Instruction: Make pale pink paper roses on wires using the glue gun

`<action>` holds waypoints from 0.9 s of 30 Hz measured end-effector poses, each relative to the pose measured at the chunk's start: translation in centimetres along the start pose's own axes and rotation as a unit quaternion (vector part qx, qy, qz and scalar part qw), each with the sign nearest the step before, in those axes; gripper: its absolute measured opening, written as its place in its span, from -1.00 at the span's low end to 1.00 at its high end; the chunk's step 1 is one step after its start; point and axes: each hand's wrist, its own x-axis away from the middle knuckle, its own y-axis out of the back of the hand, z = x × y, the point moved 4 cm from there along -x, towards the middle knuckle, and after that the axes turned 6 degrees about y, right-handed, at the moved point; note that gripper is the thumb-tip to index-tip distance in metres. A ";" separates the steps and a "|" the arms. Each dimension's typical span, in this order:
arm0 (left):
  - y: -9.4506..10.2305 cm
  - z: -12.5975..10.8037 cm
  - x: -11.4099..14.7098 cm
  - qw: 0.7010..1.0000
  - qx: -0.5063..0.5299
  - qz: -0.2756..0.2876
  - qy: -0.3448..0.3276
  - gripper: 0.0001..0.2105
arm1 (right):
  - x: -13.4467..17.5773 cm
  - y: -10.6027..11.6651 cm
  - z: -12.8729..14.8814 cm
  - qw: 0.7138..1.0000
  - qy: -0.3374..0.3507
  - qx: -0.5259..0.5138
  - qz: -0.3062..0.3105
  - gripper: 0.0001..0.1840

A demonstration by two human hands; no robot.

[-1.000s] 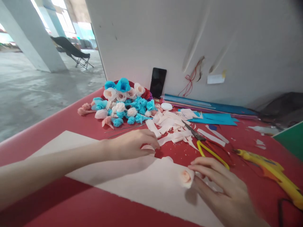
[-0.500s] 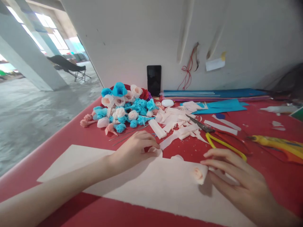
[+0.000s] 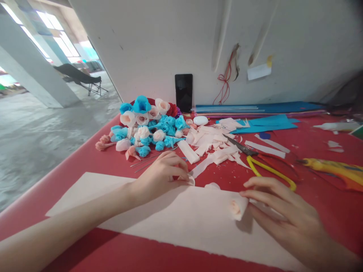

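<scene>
Between the thumb and fingers of my right hand (image 3: 286, 215) is a small pale pink paper rose (image 3: 236, 208), its rolled centre turned to the left. My left hand (image 3: 167, 170) is bent over the far edge of a long pale pink paper sheet (image 3: 170, 219), with its fingertips closed on a small cut paper petal (image 3: 192, 181). Part of that petal is hidden under the fingers. Another pale petal (image 3: 212, 186) lies at the sheet's far edge, between the two hands.
Blue, white and pink paper flowers (image 3: 147, 132) are heaped at the back left. Paper scraps (image 3: 210, 139), scissors (image 3: 249, 153) and a yellow glue gun (image 3: 326, 166) lie behind my hands on the red table (image 3: 136, 249). A black phone (image 3: 183, 92) leans against the wall.
My left fingertips have lowered and closed further over the petal at the sheet's edge. My right hand and the rose have hardly moved. The view has shifted slightly.
</scene>
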 end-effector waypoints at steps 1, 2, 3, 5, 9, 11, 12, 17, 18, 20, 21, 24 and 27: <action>0.0 0.0 0.0 1.000 -0.003 0.000 0.001 -0.90 | 0.0 0.0 0.0 1.000 0.004 0.001 0.000 -0.86; 0.1 -0.1 0.0 1.000 -0.007 0.000 0.003 -0.89 | 0.0 0.0 0.0 1.000 0.004 0.003 0.002 -0.86; 0.1 -0.1 0.1 1.000 -0.012 -0.001 0.005 -0.89 | 0.0 0.0 0.1 1.000 0.003 0.005 0.003 -0.86; 0.1 -0.2 0.2 1.000 -0.026 0.000 0.013 -0.87 | 0.0 0.0 0.1 1.000 0.001 0.006 0.008 -0.85; 0.4 -0.4 0.2 0.999 -0.047 0.011 0.021 -0.88 | 0.1 0.0 0.2 1.000 0.003 0.015 0.011 -0.85; 0.6 -0.5 0.2 0.998 -0.052 0.016 0.013 -0.89 | -0.1 0.1 0.4 1.000 0.009 0.022 0.010 -0.83; 0.7 -0.6 0.2 0.998 -0.053 0.018 0.007 -0.88 | -0.2 0.2 0.4 1.000 0.012 0.024 0.009 -0.83; 1.1 -1.1 0.2 0.995 -0.079 0.008 -0.058 -0.83 | -0.7 0.3 0.6 0.999 0.019 0.027 -0.002 -0.81; 1.0 -1.1 0.2 0.994 -0.077 0.013 -0.071 -0.83 | -0.8 0.3 0.6 0.999 0.020 0.025 -0.003 -0.81; 0.8 -1.1 0.3 0.994 -0.058 0.035 -0.088 -0.84 | -0.8 0.3 0.7 1.000 0.018 0.021 0.000 -0.82; 0.7 -1.0 0.3 0.993 -0.048 0.047 -0.093 -0.85 | -0.8 0.3 0.7 1.000 0.016 0.018 0.003 -0.81; 0.4 -1.0 0.3 0.992 -0.034 0.077 -0.099 -0.85 | -0.6 0.4 0.7 1.000 0.010 0.005 0.006 -0.83; 0.4 -1.0 0.3 0.991 -0.029 0.099 -0.090 -0.82 | -0.3 0.1 0.6 1.000 0.002 -0.005 0.004 -0.86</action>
